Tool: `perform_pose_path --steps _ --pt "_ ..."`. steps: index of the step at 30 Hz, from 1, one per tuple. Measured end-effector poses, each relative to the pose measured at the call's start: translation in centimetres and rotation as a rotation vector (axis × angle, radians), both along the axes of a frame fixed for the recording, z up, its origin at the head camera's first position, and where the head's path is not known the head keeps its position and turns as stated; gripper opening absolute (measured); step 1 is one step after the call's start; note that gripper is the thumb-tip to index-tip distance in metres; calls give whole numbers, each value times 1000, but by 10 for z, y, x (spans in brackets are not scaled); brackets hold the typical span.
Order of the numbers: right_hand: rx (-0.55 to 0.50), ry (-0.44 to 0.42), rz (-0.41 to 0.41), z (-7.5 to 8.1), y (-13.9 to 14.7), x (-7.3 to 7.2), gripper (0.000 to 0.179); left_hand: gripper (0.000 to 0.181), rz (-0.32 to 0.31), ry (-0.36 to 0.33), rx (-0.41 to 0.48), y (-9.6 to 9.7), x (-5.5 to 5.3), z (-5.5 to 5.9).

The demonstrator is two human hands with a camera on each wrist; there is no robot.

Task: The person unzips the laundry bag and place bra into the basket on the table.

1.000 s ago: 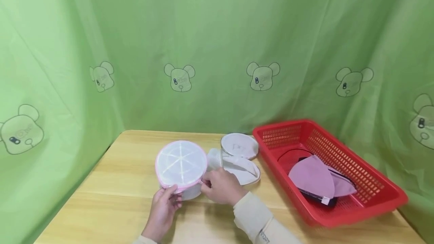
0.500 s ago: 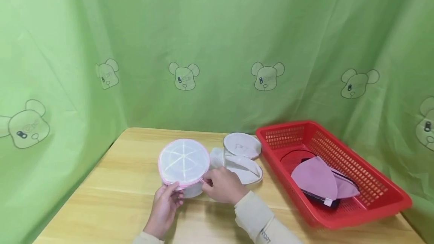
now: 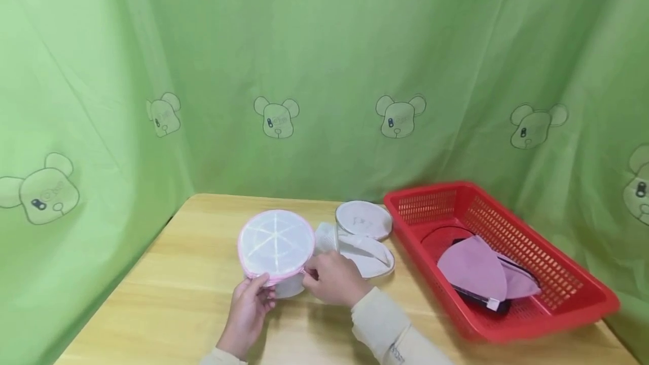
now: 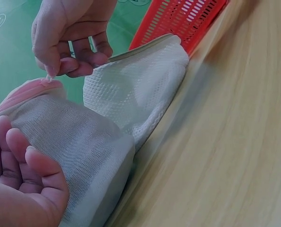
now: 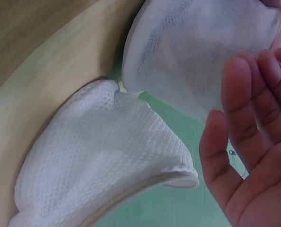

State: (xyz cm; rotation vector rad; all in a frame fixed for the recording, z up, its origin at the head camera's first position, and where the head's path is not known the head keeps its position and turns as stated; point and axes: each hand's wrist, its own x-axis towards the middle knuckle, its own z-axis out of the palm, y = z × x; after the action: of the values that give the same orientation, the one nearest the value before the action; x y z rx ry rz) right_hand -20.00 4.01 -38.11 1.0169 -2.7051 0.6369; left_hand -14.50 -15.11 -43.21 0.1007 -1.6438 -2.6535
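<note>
**Pink-trimmed mesh bag held by both hands over the bench**

From my end of the link, the mesh bag (image 3: pixel 276 243) sits left of the middle of the bench (image 3: pixel 167 292), its round top facing up with pale strips crossing it like spokes. Pink trim runs around the edge of that top. Whether the base rests on the wood or hangs just above it, I cannot tell.

The left hand (image 3: pixel 247 308) grips the near edge, thumb laid on top and fingers underneath. The right hand (image 3: pixel 332 277) pinches the zipper pull (image 4: pixel 49 78) at the bag's right side — the left wrist view shows thumb and fingertip closed on it.

Just to the right, partly behind the right hand, lies a second mesh bag (image 5: pixel 98 151), white and open, with a beige edge (its weave looks coarser). A round panel (image 3: pixel 364 220) lies at its far side.

Farther right stands a red basket (image 3: pixel 537 328), slotted along its walls, holding pink cloth (image 3: pixel 469 266) over something black (image 3: pixel 502 306). Behind everything hangs a green curtain (image 3: pixel 324 44) — printed with bear heads.
</note>
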Motion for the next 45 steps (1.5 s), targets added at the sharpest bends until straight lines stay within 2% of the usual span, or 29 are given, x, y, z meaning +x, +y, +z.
perform_pose_path --steps 7,12,16,20,23,27,35,39,45 --pt "-36 24 12 -7 -4 5 31 13 5 -11 16 1 2 -1" --pt "-32 -5 31 -8 -5 7 31 13 10 -12 22 2 4 -3" --pt "-33 9 75 -8 -7 9 31 18 33 -7 20 4 4 -6" --pt "-44 25 124 -8 -10 9 29 19 66 -53 14 5 3 -8" --pt "-51 6 141 -8 -12 10 28 25 46 -92 -1 6 2 -8" --pt "-59 -14 157 -8 -14 13 27 29 16 -109 -31 6 3 -9" --pt "-66 -4 164 -6 -16 16 28 30 -18 -104 -103 4 7 -8" --pt "-51 -35 179 -5 -17 16 28 20 16 -97 -98 4 7 -6" --pt "-36 -39 149 -4 -16 11 31 16 53 -56 -68 8 0 -2"
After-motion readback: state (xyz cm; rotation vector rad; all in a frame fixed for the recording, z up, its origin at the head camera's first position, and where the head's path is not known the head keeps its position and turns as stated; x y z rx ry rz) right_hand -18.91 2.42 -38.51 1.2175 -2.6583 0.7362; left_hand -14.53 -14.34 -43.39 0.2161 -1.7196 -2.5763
